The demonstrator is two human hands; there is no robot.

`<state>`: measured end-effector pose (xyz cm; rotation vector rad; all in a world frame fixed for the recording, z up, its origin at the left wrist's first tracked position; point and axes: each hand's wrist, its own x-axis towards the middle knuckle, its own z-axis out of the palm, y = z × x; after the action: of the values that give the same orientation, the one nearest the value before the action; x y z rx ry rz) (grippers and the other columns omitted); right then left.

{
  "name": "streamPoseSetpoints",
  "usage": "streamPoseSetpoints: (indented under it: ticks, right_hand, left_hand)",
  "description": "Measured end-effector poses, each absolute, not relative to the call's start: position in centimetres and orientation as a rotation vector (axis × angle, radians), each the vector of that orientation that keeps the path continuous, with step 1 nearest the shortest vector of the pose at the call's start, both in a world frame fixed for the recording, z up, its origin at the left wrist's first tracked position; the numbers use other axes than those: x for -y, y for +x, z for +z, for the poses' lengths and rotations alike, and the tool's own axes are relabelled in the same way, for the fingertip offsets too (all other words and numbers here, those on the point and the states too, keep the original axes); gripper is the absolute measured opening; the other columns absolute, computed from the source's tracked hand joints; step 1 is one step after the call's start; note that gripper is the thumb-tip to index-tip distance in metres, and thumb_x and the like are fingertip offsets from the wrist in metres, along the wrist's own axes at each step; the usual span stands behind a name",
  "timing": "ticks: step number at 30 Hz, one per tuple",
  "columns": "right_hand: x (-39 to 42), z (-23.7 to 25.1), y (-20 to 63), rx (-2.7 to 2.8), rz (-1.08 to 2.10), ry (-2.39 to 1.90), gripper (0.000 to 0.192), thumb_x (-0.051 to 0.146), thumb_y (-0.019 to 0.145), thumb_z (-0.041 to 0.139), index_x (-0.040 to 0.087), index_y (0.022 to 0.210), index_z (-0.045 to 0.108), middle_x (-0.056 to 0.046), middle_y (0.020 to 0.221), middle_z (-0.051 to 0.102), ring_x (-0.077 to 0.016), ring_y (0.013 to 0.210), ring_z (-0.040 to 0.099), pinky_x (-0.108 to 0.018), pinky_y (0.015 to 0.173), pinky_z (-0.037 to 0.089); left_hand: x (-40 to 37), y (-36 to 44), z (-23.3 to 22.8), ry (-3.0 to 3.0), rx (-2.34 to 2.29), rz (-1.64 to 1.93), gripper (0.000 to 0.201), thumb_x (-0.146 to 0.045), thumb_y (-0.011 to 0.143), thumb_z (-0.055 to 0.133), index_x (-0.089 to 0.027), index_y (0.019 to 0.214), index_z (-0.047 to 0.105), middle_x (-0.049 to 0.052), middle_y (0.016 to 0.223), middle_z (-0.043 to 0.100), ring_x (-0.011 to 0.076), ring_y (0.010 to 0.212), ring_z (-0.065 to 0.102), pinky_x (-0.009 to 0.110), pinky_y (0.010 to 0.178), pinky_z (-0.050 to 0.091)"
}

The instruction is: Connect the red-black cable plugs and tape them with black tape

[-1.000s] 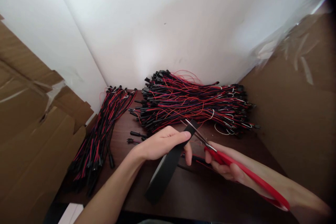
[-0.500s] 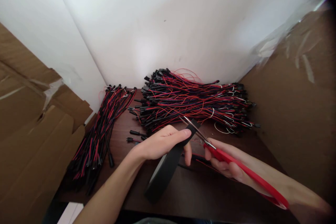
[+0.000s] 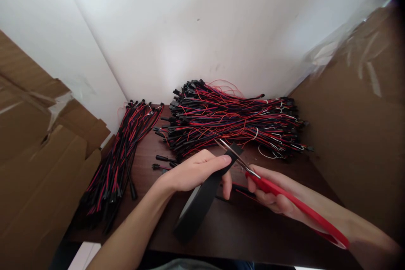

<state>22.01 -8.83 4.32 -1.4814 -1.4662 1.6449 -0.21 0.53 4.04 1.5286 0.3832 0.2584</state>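
Observation:
My left hand (image 3: 198, 171) pinches the free end of a roll of black tape (image 3: 198, 211) between thumb and fingers, with the roll hanging below the palm. A short strip of tape sticks out past the thumb. In my right hand (image 3: 268, 194) is a pair of red-handled scissors (image 3: 297, 206), their slightly parted blades lying across that strip. Part of the right hand's grip is hidden by the handle. Under the hands, a dark cable (image 3: 243, 190) with red wire lies on the brown table (image 3: 253, 236).
Behind the hands lies a large heap of red and black cables (image 3: 230, 122) with black connectors. A smaller cable bundle (image 3: 117, 160) lies at left. Cardboard panels stand at the left (image 3: 41, 185) and right (image 3: 357, 114), with a white wall (image 3: 196, 29) behind.
Both hands, the tape and the scissors keep nearly the same position. The view has shifted very slightly; the blades still lie across the tape strip.

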Motion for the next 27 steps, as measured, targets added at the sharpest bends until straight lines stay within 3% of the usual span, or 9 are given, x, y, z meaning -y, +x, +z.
streamPoseSetpoints:
  ticks: [17, 27]
  right_hand:
    - [8.91, 4.27, 21.96, 1.479, 1.633, -1.436, 0.052, 0.067, 0.070, 0.070, 0.020, 0.090, 0.060, 0.001, 0.069, 0.049, -0.0119, 0.060, 0.045, -0.024, 0.053, 0.044]
    - [8.94, 4.04, 22.19, 1.493, 1.619, -1.444, 0.054, 0.070, 0.070, 0.068, 0.020, 0.091, 0.059, -0.002, 0.077, 0.053, -0.0128, 0.062, 0.047, -0.026, 0.058, 0.046]
  left_hand:
    - [-0.41, -0.12, 4.08, 1.518, -0.398, 0.257, 0.063, -0.046, 0.098, 0.032, -0.011, 0.060, 0.068, 0.008, 0.062, 0.062, 0.0161, 0.067, 0.056, 0.028, 0.068, 0.041]
    - [-0.39, -0.15, 4.06, 1.520, -0.405, 0.245, 0.062, -0.045, 0.098, 0.032, -0.012, 0.059, 0.068, 0.004, 0.053, 0.049, 0.0169, 0.066, 0.056, 0.028, 0.069, 0.042]
